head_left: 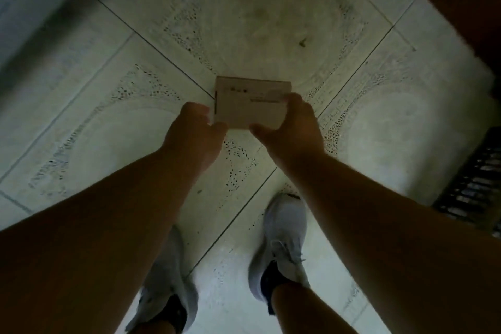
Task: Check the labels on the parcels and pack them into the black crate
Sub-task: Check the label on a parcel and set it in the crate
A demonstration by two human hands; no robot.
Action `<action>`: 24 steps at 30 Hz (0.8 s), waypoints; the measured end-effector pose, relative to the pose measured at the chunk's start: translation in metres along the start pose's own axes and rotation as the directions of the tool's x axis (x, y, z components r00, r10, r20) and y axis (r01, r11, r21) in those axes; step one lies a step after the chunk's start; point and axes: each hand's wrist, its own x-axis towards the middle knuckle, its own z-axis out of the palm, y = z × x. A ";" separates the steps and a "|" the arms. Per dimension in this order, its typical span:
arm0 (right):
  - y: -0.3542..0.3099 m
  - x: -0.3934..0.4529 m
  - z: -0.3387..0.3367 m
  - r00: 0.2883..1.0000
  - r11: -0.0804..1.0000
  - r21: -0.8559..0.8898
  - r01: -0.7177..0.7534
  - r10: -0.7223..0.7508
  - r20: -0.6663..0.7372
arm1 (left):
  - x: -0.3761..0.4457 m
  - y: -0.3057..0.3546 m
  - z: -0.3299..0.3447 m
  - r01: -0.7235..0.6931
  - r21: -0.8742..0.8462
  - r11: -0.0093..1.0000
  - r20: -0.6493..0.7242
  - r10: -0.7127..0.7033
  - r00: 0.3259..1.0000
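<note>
The step in hand looks like the label check: a small pale parcel [252,102] is held out in front of the body, above the floor, with its printed face turned up toward the camera; the print is too blurred to read. The left hand [193,131] grips the parcel's left near corner, fingers curled round the edge and thumb on the near side. The right hand [291,123] holds the right end, fingers wrapped over the far right edge and thumb stretched along the near edge. At the right edge of the scene sits a dark slatted thing, probably the black crate [471,190], only partly in view and well apart from the parcel. The next move would call for carrying the parcel right and lowering it in flat. The tiled floor [260,22] is pale with speckled arcs and dark grout lines; two light shoes [280,247] stand near, and the room is dim, with a dark mass at far right.
</note>
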 end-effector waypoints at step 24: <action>-0.261 -0.171 -0.220 0.964 0.954 -0.172 0.247 -0.224 0.145 | -0.250 0.155 -0.278 -0.124 -0.456 0.881 -0.179 0.045 0.983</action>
